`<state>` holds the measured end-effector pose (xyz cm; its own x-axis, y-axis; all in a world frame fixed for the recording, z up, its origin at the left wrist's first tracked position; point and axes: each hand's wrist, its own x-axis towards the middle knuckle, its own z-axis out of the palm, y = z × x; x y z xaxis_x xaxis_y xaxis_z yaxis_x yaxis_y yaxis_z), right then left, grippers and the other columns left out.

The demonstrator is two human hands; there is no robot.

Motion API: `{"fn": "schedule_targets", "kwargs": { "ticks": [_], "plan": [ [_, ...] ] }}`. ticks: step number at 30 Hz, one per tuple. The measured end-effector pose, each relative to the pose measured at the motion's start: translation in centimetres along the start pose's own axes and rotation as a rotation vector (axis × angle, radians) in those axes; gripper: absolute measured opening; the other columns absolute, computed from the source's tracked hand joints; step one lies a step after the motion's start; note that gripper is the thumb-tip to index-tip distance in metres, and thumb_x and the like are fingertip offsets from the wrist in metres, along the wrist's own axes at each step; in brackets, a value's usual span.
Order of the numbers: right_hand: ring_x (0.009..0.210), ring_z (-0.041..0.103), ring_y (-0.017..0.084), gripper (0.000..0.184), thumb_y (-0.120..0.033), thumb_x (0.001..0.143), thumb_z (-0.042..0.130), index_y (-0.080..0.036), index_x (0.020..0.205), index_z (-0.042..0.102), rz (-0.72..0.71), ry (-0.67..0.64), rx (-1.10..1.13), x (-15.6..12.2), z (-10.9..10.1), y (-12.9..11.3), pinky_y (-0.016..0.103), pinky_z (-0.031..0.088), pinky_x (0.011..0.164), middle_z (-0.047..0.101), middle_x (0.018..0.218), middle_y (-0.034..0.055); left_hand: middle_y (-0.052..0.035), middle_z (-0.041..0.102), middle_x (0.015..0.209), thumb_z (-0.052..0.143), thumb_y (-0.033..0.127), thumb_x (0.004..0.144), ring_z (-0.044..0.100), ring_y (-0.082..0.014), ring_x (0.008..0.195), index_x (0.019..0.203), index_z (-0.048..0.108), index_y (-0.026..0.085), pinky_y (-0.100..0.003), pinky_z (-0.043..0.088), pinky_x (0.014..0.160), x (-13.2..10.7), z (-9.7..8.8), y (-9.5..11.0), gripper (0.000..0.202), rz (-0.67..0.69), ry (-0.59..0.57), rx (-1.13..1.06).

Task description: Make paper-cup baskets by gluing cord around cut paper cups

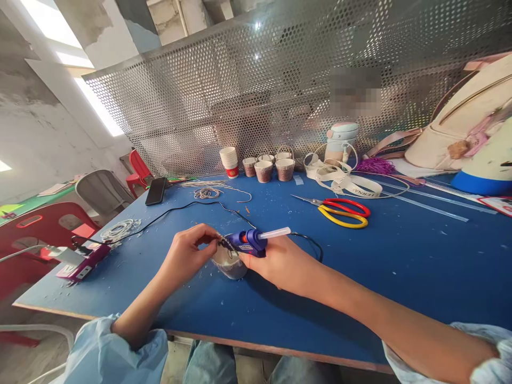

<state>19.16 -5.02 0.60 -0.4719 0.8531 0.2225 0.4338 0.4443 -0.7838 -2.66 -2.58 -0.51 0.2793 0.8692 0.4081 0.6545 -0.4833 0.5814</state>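
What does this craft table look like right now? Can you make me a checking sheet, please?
Surface: blue tabletop, speckled with small scraps.
Job's things: small blue glue gun over a small pale cup.
Clutter: red-and-yellow scissors, white ribbon, stacked paper cups, black phone.
Hands: right hand grips the glue gun; left hand fingers pinched at the cup's rim.
Cables: black cord runs left toward a pink power strip.
Surroundings: perforated metal screen, red plastic chairs.
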Motion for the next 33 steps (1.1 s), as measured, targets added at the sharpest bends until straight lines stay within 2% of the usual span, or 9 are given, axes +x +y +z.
{"fn": "schedule_targets", "kwargs": {
  "ticks": [6,12,17,19,24,33],
  "plan": [
    [0.032,0.039,0.007,0.027,-0.029,0.088,0.050,-0.022,0.063,0.042,0.185,-0.112,0.057,-0.2,-1.1,-1.1,0.021,0.036,0.042,0.038,0.040,-0.0104,-0.0015,0.068,0.072,0.055,0.021,0.075,0.061,-0.0129,0.066,0.077,0.067,0.017,-0.024,0.048,0.064,0.0,-0.1,0.1,0.012,-0.009,0.003,-0.008],
    [0.030,0.047,0.009,0.035,-0.035,0.089,0.049,-0.022,0.058,0.040,0.202,-0.138,0.069,-0.1,-1.9,-0.4,0.022,0.041,0.043,0.039,0.033,-0.0096,-0.0013,0.068,0.071,0.055,0.021,0.074,0.062,-0.0129,0.065,0.076,0.067,0.017,-0.023,0.048,0.063,-0.1,-0.1,0.2,0.012,-0.006,0.026,0.004],
    [0.030,0.043,0.009,0.029,-0.033,0.088,0.050,-0.022,0.062,0.041,0.223,-0.137,0.059,-0.4,-1.8,-0.8,0.022,0.037,0.041,0.040,0.038,-0.0097,-0.0015,0.069,0.071,0.056,0.021,0.075,0.062,-0.0133,0.065,0.075,0.067,0.017,-0.023,0.049,0.063,0.0,-0.1,0.3,0.011,0.000,0.019,0.002],
    [0.034,0.041,0.008,0.025,-0.029,0.088,0.050,-0.022,0.065,0.043,0.187,-0.131,0.052,-0.4,-1.4,-0.8,0.022,0.035,0.043,0.041,0.042,-0.0092,-0.0017,0.069,0.072,0.056,0.021,0.075,0.063,-0.0134,0.066,0.075,0.067,0.017,-0.023,0.049,0.063,0.0,-0.1,0.3,0.011,0.003,0.017,-0.007],
    [0.060,0.041,0.010,0.019,-0.020,0.086,0.052,-0.020,0.068,0.047,-0.076,-0.005,-0.066,-0.2,-0.5,0.2,0.024,0.032,0.059,0.051,0.064,-0.0047,-0.0021,0.069,0.073,0.056,0.021,0.075,0.062,-0.0140,0.068,0.077,0.067,0.017,-0.024,0.049,0.065,0.0,0.0,0.2,0.012,-0.009,0.013,-0.002],
    [0.063,0.039,0.011,0.019,-0.023,0.088,0.052,-0.020,0.070,0.047,-0.081,-0.016,-0.156,-0.2,-0.4,0.9,0.026,0.028,0.061,0.051,0.068,-0.0043,-0.0025,0.069,0.072,0.055,0.022,0.076,0.063,-0.0147,0.068,0.078,0.067,0.017,-0.025,0.050,0.066,0.1,0.0,0.3,0.013,-0.020,0.004,0.006]
  ]
}}
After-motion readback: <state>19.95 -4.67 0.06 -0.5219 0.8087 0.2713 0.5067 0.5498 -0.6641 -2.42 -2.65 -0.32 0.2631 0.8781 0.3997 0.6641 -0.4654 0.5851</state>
